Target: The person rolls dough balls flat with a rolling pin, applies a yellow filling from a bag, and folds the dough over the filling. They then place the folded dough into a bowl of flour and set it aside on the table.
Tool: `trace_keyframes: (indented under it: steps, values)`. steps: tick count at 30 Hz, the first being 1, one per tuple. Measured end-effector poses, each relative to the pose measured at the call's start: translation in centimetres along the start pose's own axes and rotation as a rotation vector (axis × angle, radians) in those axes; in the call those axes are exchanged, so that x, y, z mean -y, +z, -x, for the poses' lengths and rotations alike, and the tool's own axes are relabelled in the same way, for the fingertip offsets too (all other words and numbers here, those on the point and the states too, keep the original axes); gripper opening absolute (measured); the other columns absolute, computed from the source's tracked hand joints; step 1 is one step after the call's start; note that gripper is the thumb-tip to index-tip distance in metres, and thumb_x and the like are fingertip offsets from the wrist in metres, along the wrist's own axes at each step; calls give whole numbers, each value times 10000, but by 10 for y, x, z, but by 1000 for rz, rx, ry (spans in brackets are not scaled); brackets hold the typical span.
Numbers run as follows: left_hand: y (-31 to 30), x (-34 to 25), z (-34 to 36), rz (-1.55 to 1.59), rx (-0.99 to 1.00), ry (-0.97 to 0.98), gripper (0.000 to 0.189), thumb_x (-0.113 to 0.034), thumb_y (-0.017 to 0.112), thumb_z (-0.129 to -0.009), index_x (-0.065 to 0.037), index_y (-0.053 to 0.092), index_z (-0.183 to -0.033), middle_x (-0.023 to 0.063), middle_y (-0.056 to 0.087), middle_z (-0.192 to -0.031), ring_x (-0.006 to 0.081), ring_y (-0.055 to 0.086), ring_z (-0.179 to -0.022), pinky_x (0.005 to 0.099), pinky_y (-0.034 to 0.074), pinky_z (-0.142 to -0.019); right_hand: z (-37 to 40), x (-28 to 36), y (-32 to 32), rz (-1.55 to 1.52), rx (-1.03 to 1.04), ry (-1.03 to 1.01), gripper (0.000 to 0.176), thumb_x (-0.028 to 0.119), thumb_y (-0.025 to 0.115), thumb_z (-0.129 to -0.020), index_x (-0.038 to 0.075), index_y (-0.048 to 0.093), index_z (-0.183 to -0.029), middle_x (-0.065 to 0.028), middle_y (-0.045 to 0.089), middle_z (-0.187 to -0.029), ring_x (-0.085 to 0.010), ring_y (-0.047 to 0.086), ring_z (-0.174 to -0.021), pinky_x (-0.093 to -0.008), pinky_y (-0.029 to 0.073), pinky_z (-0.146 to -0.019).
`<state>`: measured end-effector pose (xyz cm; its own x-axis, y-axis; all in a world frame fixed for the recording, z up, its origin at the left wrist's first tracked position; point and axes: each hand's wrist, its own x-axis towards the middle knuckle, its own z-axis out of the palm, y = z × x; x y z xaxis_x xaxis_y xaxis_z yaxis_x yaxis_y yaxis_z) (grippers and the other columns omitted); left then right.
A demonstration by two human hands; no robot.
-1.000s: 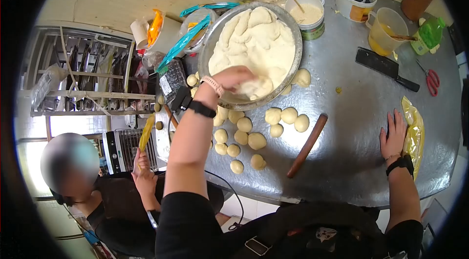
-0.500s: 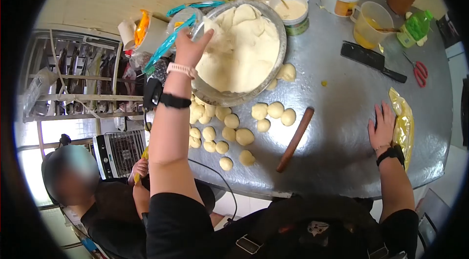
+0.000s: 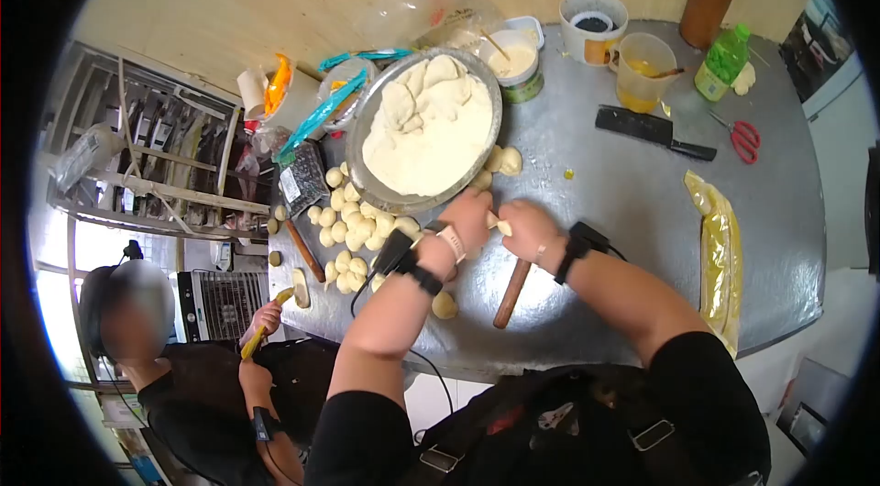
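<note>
Where the left hand [image 3: 467,215] and right hand [image 3: 532,227] meet, their fingers clench one small pale dough lump [image 3: 498,222] above the grey metal surface [image 3: 623,211]; the brown wooden rolling pin [image 3: 510,295] lies at six o'clock, axis one-to-seven, nearer the right.

Left hand [image 3: 469,216] and right hand [image 3: 530,227] sit side by side (nearly touching), fingers curled inward.

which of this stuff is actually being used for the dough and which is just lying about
In use: left hand and right hand on the dough piece; dough bowl; dough balls; rolling pin.
Lying about: cleaver; scissors; green bottle; yellow bag; jug.
</note>
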<state>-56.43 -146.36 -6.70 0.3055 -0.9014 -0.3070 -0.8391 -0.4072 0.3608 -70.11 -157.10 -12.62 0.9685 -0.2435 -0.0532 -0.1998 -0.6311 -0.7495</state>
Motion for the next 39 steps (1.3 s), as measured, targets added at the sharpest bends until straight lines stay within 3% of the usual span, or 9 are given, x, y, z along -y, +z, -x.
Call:
trace_keyframes:
  steps: [4,10,15,18,21,26,34,37,39]
  values:
    - [-75,-93,71,205,-171,36,312,-110,697,-681,-27,555,-946,221,552,-985,403,552,-955,439,484,-828,77,40,-123,-155,-547,-226,334,-22,574,-680,37,536,-1007,-187,551,-1026,-392,523,-985,-464,439,-848]
    - [106,-179,33,238,149,-13,651,-446,824,-689,-3,577,-1097,243,557,-1152,416,492,-1175,441,484,-916,219,-66,-107,324,92,109,522,70,734,-683,72,569,-1179,-185,506,-1254,-381,487,-1162,-459,415,-995]
    - [131,-176,43,171,-227,405,633,-187,813,-670,-115,571,-1250,170,462,-1320,376,461,-1210,452,473,-938,242,-111,-86,214,-180,-69,550,102,735,-712,92,570,-1236,-176,484,-1328,-382,472,-1206,-463,412,-1020]
    - [147,-157,27,358,209,353,501,-10,721,-712,-107,603,-1190,160,522,-1262,373,483,-1192,439,434,-966,239,-122,-78,63,-147,-135,498,49,665,-732,74,578,-1222,-171,536,-1265,-375,513,-1155,-458,425,-999]
    - [138,-183,50,500,-110,390,458,-20,698,-753,-91,612,-1197,167,541,-1236,363,501,-1159,428,421,-970,245,-99,-75,42,-275,-185,452,-14,590,-731,36,591,-1179,-169,581,-1182,-370,549,-1094,-443,438,-976]
    - [176,-203,56,17,-356,166,595,-229,640,-860,-42,457,-1394,187,395,-1454,404,385,-1310,505,327,-1070,270,-79,-66,580,-198,-4,647,133,601,-765,-10,434,-1374,-196,390,-1471,-365,391,-1347,-522,332,-1091]
    - [178,-191,45,257,-65,47,706,-393,483,-946,-32,260,-1509,215,143,-1591,396,92,-1478,562,66,-1170,260,-77,-75,264,124,127,904,298,648,-807,23,171,-1523,-206,162,-1590,-388,126,-1480,-593,146,-1154]
    - [150,-129,66,17,-660,-362,635,-270,675,-832,17,434,-1344,248,407,-1414,434,408,-1280,508,339,-1074,269,-88,-113,171,-262,175,928,309,656,-832,19,120,-1532,-224,141,-1589,-398,106,-1478,-607,102,-1152]
    - [159,-99,91,-1,-417,-622,484,-245,695,-832,-7,515,-1212,251,527,-1232,414,502,-1146,504,427,-960,278,-88,-119,157,-415,178,901,316,667,-831,35,168,-1526,-216,183,-1579,-407,156,-1462,-614,127,-1140]
